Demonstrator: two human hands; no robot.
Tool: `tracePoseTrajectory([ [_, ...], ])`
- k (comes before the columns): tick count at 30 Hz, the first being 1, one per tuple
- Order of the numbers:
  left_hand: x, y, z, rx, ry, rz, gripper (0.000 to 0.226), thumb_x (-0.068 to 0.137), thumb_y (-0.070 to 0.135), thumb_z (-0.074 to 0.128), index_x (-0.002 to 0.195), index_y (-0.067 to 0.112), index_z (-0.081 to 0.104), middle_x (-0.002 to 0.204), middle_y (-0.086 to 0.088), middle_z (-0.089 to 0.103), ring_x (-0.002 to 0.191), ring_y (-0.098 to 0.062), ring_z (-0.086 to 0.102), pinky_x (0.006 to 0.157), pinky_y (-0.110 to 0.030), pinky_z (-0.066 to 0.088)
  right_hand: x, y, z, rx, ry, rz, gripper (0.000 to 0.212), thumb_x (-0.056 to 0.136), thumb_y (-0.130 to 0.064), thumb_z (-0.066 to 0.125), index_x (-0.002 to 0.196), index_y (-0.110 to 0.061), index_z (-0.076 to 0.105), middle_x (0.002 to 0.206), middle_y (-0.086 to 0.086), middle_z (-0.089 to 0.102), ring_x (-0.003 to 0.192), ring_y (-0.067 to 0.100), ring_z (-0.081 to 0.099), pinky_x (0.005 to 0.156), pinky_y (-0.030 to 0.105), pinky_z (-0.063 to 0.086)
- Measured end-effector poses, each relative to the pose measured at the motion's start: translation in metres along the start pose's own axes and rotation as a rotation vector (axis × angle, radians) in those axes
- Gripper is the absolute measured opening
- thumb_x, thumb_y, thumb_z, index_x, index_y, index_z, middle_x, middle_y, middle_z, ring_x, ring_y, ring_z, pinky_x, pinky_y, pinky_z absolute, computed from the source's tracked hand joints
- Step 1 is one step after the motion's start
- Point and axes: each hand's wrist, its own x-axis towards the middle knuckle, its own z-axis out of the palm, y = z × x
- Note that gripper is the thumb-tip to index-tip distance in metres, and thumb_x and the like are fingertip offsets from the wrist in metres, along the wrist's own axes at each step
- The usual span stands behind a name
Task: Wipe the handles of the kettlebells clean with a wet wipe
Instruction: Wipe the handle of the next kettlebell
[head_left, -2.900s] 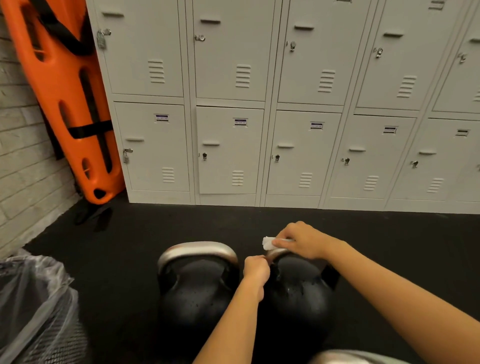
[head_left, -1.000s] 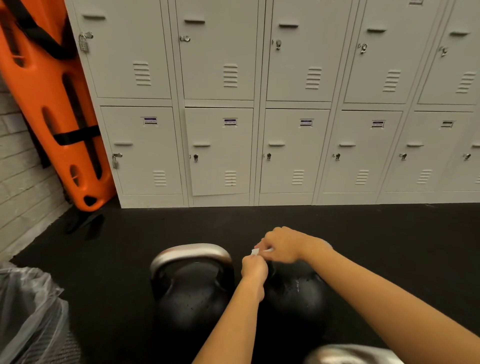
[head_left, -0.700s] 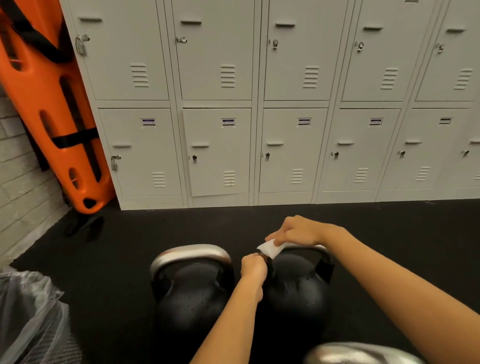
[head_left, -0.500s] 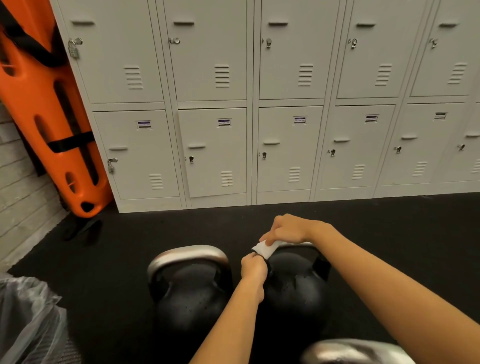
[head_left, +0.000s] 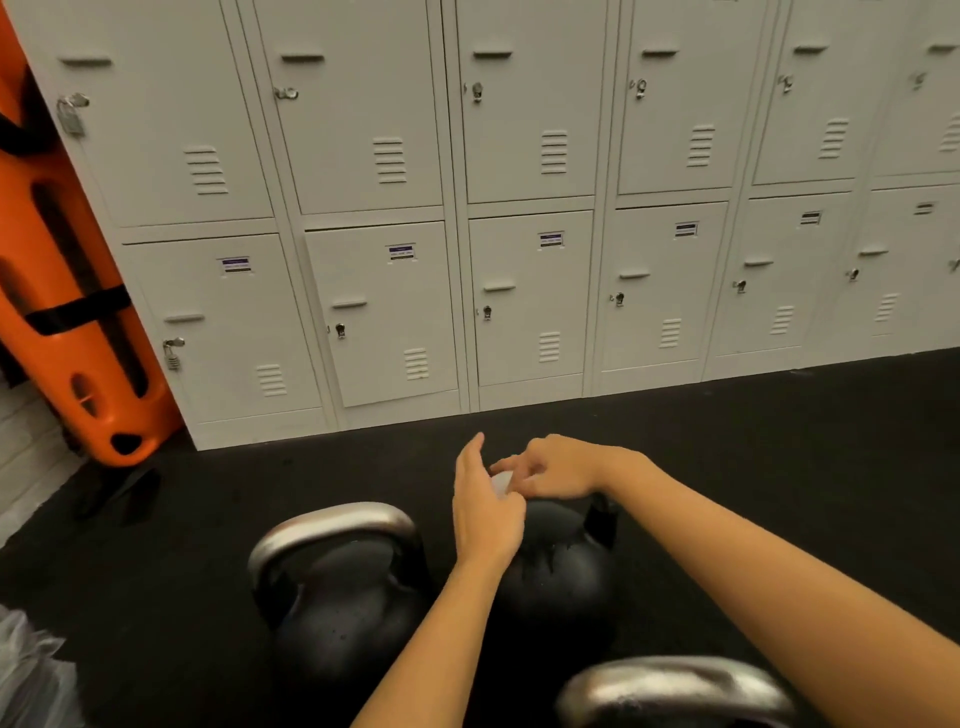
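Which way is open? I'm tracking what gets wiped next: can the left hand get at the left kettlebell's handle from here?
Probably yes: the left hand hovers beside the left kettlebell's handle, which is bare with nothing between.

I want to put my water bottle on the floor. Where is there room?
The black rubber floor is bare between the grey metal lockers and the black kettlebells, widest on the right. It is crowded around the kettlebells, where both hands work, and near the orange plastic board at left.
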Motion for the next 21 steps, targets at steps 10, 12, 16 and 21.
tracePoseTrajectory([
  [10, -0.003, -0.013, 0.020, 0.790, -0.161, 0.478, 0.065, 0.099, 0.025, 0.043, 0.153, 0.016, 0.007, 0.161, -0.002, 0.011, 0.149, -0.017, 0.004, 0.120, -0.036, 0.003, -0.063, 0.055, -0.007, 0.241, 0.448, 0.010, 0.042, 0.070, -0.022, 0.084, 0.110, -0.026, 0.071, 0.118, -0.010, 0.069, 0.117, 0.003, 0.057, 0.105, 0.028, 0.036],
  [12, -0.001, -0.010, 0.025, 0.922, -0.154, 0.507, 0.064, 0.101, 0.028, 0.038, 0.152, 0.015, 0.003, 0.162, -0.004, 0.008, 0.149, -0.019, 0.002, 0.121, -0.039, 0.004, -0.074, 0.072, -0.004, 0.319, 0.521, 0.087, 0.051, 0.068, -0.022, 0.085, 0.115, -0.028, 0.065, 0.113, -0.011, 0.070, 0.114, 0.003, 0.060, 0.107, 0.033, 0.033],
  [16, 0.002, -0.002, 0.038, 1.087, -0.223, 0.646, 0.076, 0.097, 0.019, 0.047, 0.152, 0.013, -0.005, 0.162, -0.007, 0.001, 0.149, -0.022, 0.000, 0.120, -0.040, 0.000, -0.079, 0.098, 0.020, 0.319, 0.542, 0.255, 0.064, 0.068, -0.032, 0.086, 0.124, -0.034, 0.055, 0.109, -0.008, 0.071, 0.114, 0.012, 0.062, 0.108, 0.040, 0.034],
  [21, 0.005, 0.004, 0.046, 1.088, -0.293, 0.744, 0.077, 0.094, 0.004, 0.042, 0.151, 0.018, -0.007, 0.161, 0.000, -0.007, 0.148, -0.015, -0.007, 0.120, -0.033, -0.004, -0.070, 0.110, 0.053, 0.425, 0.495, 0.265, 0.051, 0.082, -0.030, 0.075, 0.129, -0.024, 0.057, 0.126, -0.001, 0.064, 0.117, 0.013, 0.059, 0.105, 0.041, 0.047],
])
